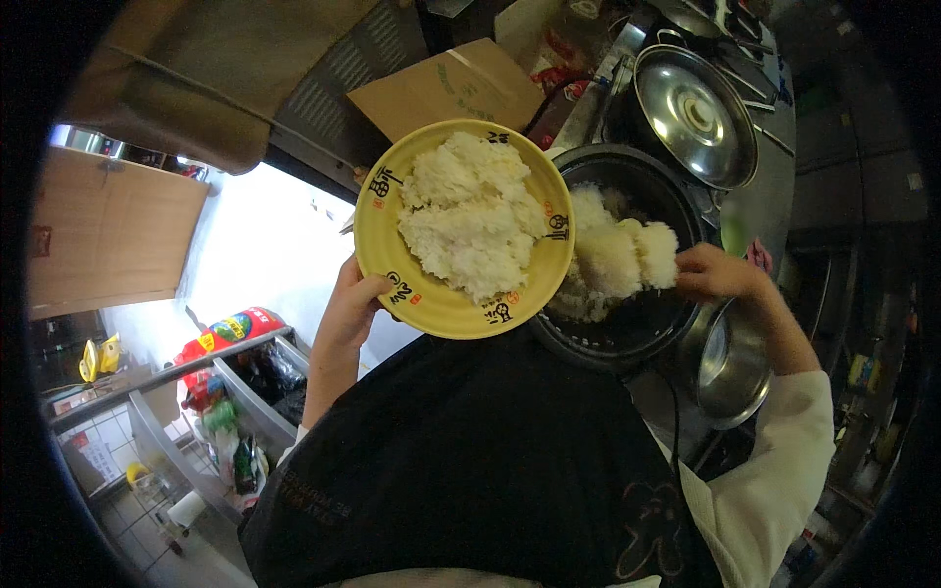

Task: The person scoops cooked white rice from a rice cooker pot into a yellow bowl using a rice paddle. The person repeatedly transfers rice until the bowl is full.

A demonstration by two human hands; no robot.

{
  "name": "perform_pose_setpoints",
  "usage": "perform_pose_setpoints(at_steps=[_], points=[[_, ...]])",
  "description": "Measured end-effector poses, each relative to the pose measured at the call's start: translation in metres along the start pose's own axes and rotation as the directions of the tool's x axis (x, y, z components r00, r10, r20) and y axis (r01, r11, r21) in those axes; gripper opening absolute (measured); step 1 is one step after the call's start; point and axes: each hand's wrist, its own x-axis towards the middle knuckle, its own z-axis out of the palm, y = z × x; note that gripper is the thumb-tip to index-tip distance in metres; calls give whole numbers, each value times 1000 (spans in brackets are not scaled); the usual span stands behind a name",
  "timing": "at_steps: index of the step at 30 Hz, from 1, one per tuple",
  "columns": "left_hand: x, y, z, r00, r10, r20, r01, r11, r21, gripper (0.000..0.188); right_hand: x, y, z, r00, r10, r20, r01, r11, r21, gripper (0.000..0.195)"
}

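Note:
My left hand (pixel 358 298) grips the rim of a yellow plate (pixel 380 242) decorated with black characters, its thumb on top. A mound of cooked white rice (pixel 474 220) covers the plate's middle. To the right, and partly behind the plate, stands a black cooker pot (pixel 665 323) with more rice along its inner side. My right hand (pixel 717 273) is over the pot's right rim, fingers curled at a large clump of rice (pixel 625 257). It seems to hold a serving utensil, which the rice and fingers largely hide.
A domed steel lid (pixel 695 114) lies beyond the cooker. Steel bowls (pixel 731 367) sit at its right, near a dark cord (pixel 675 419). Behind the plate is a cardboard box (pixel 448 84). At lower left, a metal rack (pixel 250 389) holds bags beside a red sack (pixel 231 331).

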Motion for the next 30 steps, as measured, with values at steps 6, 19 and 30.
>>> perform_pose_setpoints(at_steps=[6,19,30], points=[[-1,0,4,999,32,10,-32,999,7,48,-48,-53,-24,992,39,-121,-30,997,78,20],[0,2,7,1000,13,18,-11,997,-78,43,21,-193,12,988,-151,7,139,886,-443,30],[1,-6,5,1000,6,2,-6,994,-109,39,-42,-167,-32,910,-104,-401,-148,823,-548,23]])
